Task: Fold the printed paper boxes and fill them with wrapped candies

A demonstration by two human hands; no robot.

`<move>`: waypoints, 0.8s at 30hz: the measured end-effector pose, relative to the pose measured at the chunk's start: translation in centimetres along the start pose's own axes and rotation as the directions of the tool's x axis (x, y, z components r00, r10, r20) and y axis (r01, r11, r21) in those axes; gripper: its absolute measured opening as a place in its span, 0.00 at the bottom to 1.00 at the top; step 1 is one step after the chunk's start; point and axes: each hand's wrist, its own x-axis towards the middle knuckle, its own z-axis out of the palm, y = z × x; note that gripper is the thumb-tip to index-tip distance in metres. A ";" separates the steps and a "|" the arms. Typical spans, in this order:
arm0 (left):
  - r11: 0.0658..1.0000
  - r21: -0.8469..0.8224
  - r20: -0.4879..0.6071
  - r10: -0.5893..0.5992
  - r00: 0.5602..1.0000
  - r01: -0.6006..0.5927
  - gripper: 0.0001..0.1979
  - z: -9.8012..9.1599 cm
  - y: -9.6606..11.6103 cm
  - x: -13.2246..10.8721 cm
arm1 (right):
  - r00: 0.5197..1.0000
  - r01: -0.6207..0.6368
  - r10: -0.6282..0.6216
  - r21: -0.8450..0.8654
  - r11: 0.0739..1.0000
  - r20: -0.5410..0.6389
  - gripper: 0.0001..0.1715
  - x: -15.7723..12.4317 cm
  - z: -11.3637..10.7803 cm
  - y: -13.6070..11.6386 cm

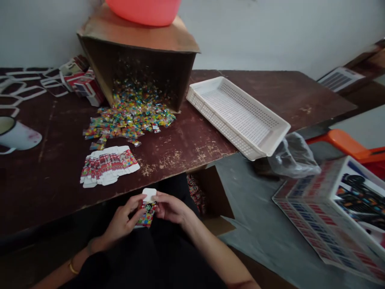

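Note:
Over my lap, in front of the table's near edge, I hold a small printed carton with a red, colourful front and a raised white flap. My left hand grips its left side, fingers closed on it. My right hand pinches the upper right side by the flap. Beyond my hands, a fanned stack of flat printed cartons lies on the table. Behind that, many small wrapped candies spill out of a cardboard box lying on its side. The carton's inside is hidden from me.
A white perforated tray overhangs the brown table's right edge. An enamel mug stands at left, and a red basin sits atop the box. Below are an open carton of packets, a plastic bag and a striped bin.

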 end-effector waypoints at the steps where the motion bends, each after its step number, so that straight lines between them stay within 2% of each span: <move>1: 0.999 0.033 0.033 0.009 0.999 -0.010 0.17 0.0 -0.2 -0.2 | 0.998 -0.066 0.065 0.006 0.998 0.017 0.24 0.2 -0.3 0.1; 4: 0.997 0.072 0.047 0.012 0.999 -0.015 0.09 0.1 -0.5 -0.8 | 0.990 -0.141 0.141 -0.127 0.982 -0.013 0.24 0.8 -0.8 1.2; 6: 0.999 -0.017 0.005 -0.049 0.999 0.049 0.08 0.3 -0.8 -0.9 | 0.996 -0.089 0.080 -0.282 0.955 -0.043 0.23 0.9 -0.5 2.0; 7: 0.988 -0.109 0.000 -0.108 0.994 0.108 0.09 0.3 -0.9 -0.9 | 0.999 -0.025 0.005 -0.376 0.926 -0.054 0.21 0.8 -0.2 2.4; 8: 0.959 -0.219 0.015 -0.181 0.983 0.180 0.13 0.4 -1.0 -0.9 | 0.993 0.061 -0.101 -0.480 0.875 -0.058 0.19 0.6 0.3 2.7; 10: 0.848 -0.413 0.106 -0.316 0.943 0.331 0.21 0.4 -1.3 -0.8 | 0.947 0.228 -0.321 -0.680 0.697 -0.012 0.15 0.2 1.4 3.1; 12: 0.749 -0.502 0.203 -0.383 0.901 0.431 0.23 0.1 -1.4 -0.7 | 0.894 0.319 -0.443 -0.790 0.525 0.067 0.18 -0.1 2.2 3.2; 14: 0.712 -0.529 0.255 -0.385 0.887 0.461 0.20 -0.3 -1.4 -0.7 | 0.886 0.333 -0.452 -0.814 0.475 0.099 0.19 0.1 2.6 3.1; 16: 0.693 -0.548 0.316 -0.349 0.883 0.469 0.18 -0.7 -1.5 -0.9 | 0.904 0.299 -0.421 -0.817 0.492 0.078 0.14 0.7 2.4 3.0; 18: 0.680 -0.542 0.403 -0.305 0.863 0.494 0.20 -1.2 -1.8 -1.1 | 0.916 0.249 -0.399 -0.833 0.495 0.037 0.11 1.4 2.0 2.8; 20: 0.709 -0.514 0.443 -0.262 0.857 0.483 0.24 -1.5 -2.2 -1.3 | 0.917 0.232 -0.397 -0.858 0.457 0.037 0.09 1.7 1.8 2.7; 22: 0.753 -0.480 0.429 -0.246 0.869 0.450 0.28 -1.7 -2.7 -1.5 | 0.910 0.290 -0.388 -0.891 0.349 0.144 0.10 1.4 1.9 2.7; 24: 0.769 -0.464 0.401 -0.260 0.879 0.439 0.30 -1.7 -3.4 -1.6 | 0.891 0.381 -0.338 -0.905 0.191 0.304 0.13 0.6 2.1 2.6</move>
